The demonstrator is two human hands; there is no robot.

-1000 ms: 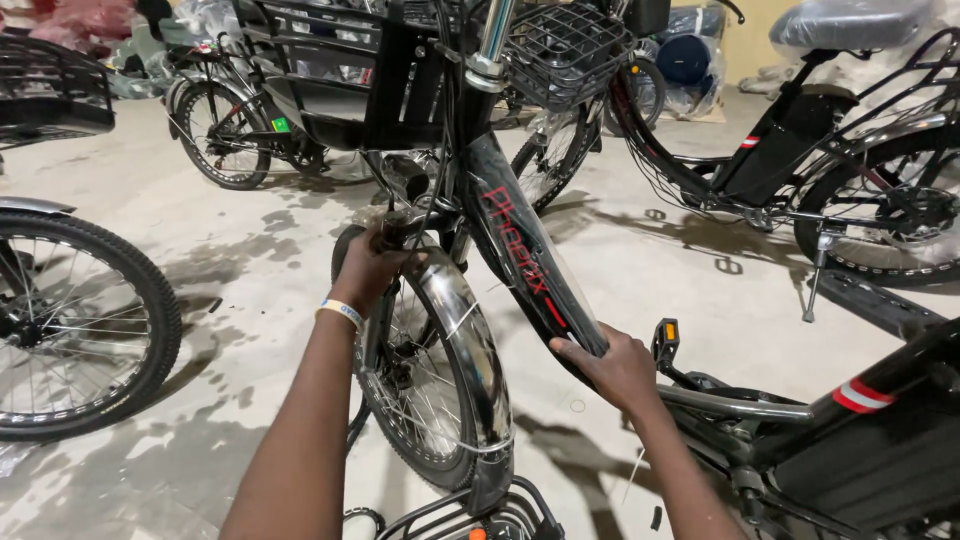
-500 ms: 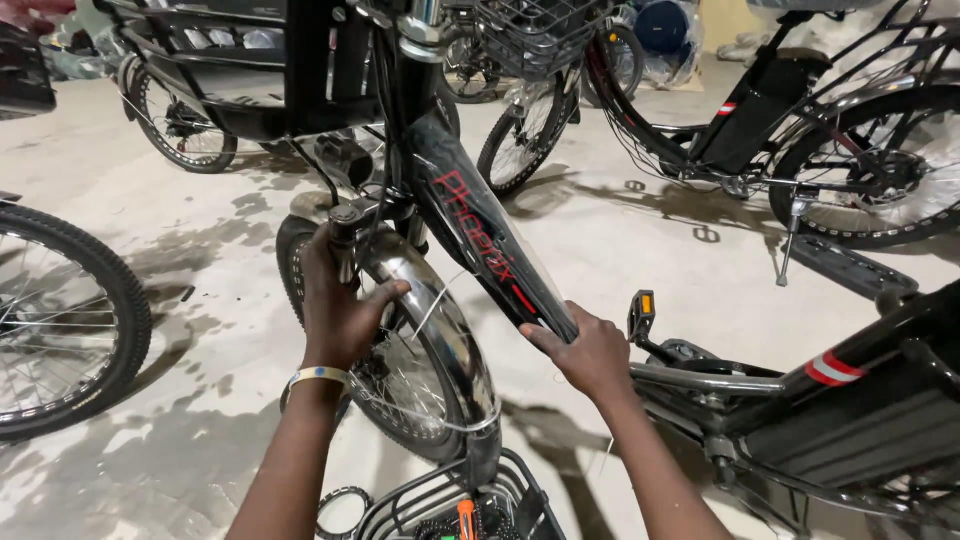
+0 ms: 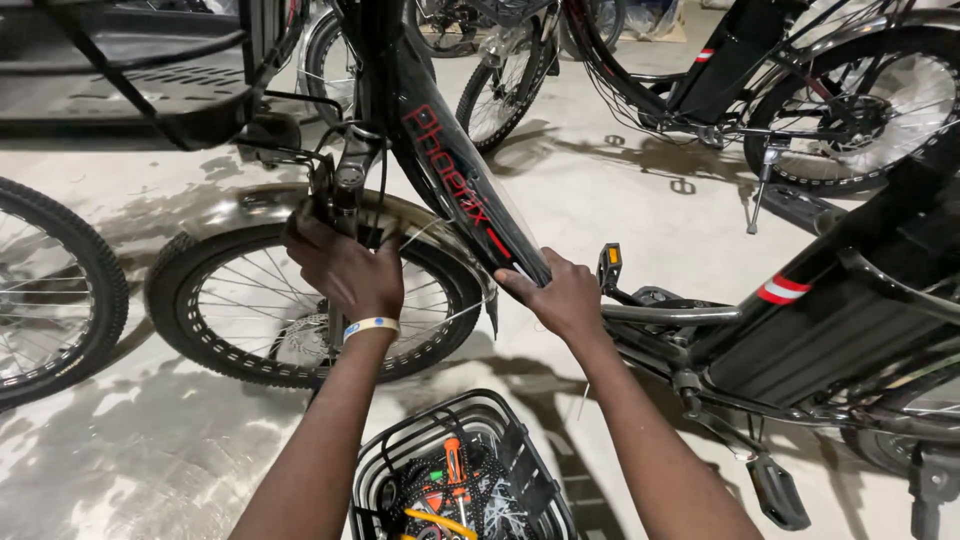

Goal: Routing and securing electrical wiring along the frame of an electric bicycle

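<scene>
Seen from the head camera: left hand (image 3: 345, 270) closing around the fork (image 3: 338, 200) just above the front wheel (image 3: 215, 340) and its shiny mudguard (image 3: 250, 205), a pale band on the wrist. Right hand (image 3: 562, 298) gripping the lower end of the black bicycle frame (image 3: 455, 195), near the pedal (image 3: 608, 266). Standing below between both arms, a black wire basket (image 3: 400, 450) holding tools, on the concrete floor (image 3: 620, 210).

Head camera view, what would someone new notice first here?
Most striking is the black bicycle frame tube slanting through the middle, with the right hand gripping its lower end. Left of it, the left hand clasps the fork above the front wheel and its shiny mudguard. At the bottom edge sits a black wire basket with orange-handled tools.
</scene>
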